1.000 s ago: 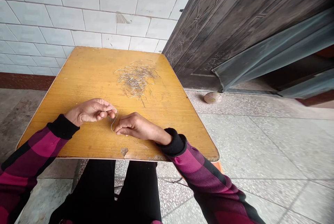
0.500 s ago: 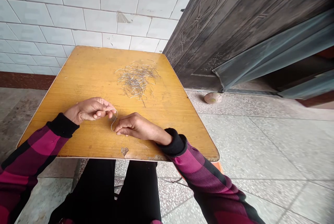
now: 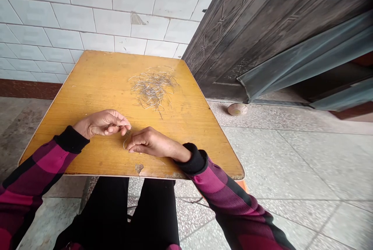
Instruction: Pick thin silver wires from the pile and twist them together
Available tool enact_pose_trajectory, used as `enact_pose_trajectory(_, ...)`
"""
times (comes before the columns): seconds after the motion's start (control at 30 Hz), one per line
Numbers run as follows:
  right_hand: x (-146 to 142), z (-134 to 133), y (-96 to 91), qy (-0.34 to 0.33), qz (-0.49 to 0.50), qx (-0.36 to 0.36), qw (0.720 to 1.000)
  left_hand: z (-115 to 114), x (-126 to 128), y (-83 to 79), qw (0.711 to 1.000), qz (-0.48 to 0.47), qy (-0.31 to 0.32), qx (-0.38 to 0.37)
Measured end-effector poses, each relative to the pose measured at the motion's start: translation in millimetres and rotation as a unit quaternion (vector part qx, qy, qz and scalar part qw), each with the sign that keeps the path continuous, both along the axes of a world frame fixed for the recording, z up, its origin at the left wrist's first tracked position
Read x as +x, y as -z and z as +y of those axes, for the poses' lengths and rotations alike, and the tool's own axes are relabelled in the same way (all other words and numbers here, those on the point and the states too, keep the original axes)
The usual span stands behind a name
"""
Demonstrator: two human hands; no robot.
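Observation:
A thin, pale, curved wire (image 3: 124, 143) runs between my two hands, just above the near part of the wooden table. My left hand (image 3: 109, 123) pinches one end between thumb and fingers. With its fingertips pressed together, my right hand (image 3: 148, 141) grips the other end, lower and slightly to the right. A loose heap of thin wire pieces (image 3: 153, 90) lies farther back on the table, beyond both hands. The tips of my right fingers are partly hidden by the hand.
The yellow-brown table (image 3: 99, 71) has a chipped near edge over my legs. Behind it rises a white tiled wall (image 3: 96, 20). To the right stand a dark carved door (image 3: 233, 28) with a grey-green curtain (image 3: 279, 67) and a rounded stone-like object (image 3: 237, 109) on the floor.
My hands have come slightly closer together, and the wire between them is bent into a tighter curve. The wire heap has stayed in place.

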State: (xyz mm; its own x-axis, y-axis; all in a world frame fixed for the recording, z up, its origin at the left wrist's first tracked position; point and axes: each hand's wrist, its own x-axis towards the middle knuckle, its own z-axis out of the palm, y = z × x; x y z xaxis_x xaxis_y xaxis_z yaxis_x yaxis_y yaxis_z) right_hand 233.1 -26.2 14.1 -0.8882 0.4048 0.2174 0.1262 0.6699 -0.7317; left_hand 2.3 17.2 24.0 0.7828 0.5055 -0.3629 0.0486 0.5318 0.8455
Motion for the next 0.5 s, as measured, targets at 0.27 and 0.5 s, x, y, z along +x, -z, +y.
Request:
enact_pose_trajectory(0.27,5.2,5.8,-6.8,0.077,0.033,-0.024,0.996,1.9,-8.3,-8.8,0.989,0.054,-0.132,0.039)
enact_pose_trajectory(0.5,8.7,11.4,-4.4,0.131,0.006,-0.063,0.989,-10.7,5.7,-2.6,0.982,0.112,-0.042,0.146)
